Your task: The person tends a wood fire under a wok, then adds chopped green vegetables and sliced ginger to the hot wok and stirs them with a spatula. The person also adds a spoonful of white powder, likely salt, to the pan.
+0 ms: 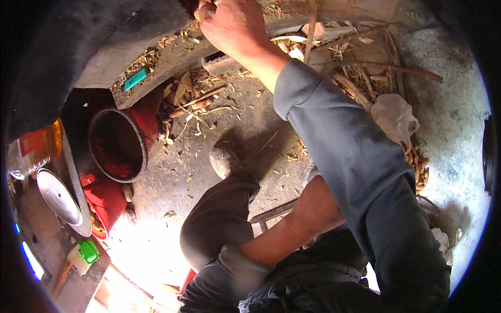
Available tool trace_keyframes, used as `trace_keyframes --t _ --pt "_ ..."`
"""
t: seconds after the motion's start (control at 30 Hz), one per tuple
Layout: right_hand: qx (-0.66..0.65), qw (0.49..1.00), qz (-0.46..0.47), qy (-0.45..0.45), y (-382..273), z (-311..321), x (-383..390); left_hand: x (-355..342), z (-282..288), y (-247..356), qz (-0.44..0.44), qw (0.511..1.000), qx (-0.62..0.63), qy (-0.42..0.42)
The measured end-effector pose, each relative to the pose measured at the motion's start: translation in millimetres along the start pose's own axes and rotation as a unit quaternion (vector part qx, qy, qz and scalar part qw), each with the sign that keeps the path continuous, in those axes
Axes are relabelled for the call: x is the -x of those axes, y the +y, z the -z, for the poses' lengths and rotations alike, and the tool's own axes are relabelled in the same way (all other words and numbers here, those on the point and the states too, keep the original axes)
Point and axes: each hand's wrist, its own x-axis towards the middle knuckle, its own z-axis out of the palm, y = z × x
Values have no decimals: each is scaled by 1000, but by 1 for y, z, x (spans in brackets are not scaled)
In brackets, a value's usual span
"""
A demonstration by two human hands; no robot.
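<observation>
My right hand [233, 23] reaches to the far edge of the view, beside a dark opening. Its fingers are curled closed, and whatever they hold is too hidden to make out. The grey right sleeve [334, 130] crosses over my left hand [318, 208], which rests low by my knees. The fingers of that hand are covered by the sleeve. On the ledge [180, 61], left of my right hand, lies a small teal rectangular block [135, 80] among straw bits. Dry sticks [365, 65] and straw are heaped to the right of my right forearm.
A red bucket [141, 135] with a dark inside stands at left, near a red bag-like container [107, 198]. Beyond are a clear bottle [31, 151], a round white lid [59, 197] and a green-capped container [86, 254]. A whitish plastic bag [394, 117] lies at right.
</observation>
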Motion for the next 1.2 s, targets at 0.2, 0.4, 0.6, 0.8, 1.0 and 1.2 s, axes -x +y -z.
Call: trace_keyframes --t 0.2,0.4,0.6,0.8,1.0,1.2 --pt "66 997 33 -7 7 -18 -8 2 -3 -1 -6 1000 11 16" --pt "35 997 -21 -67 6 -15 -14 0 -3 -1 11 1000 5 -1" --pt "100 994 51 -18 3 -23 -23 4 -3 -3 -4 1000 -6 18" --pt "79 980 -28 -179 5 -18 -42 1 -7 -3 7 999 -9 40" --pt "40 991 36 -120 6 -3 -3 1 1 0 42 998 16 -38" --pt "78 990 107 -57 6 -21 -2 5 -1 2 8 1000 17 19"
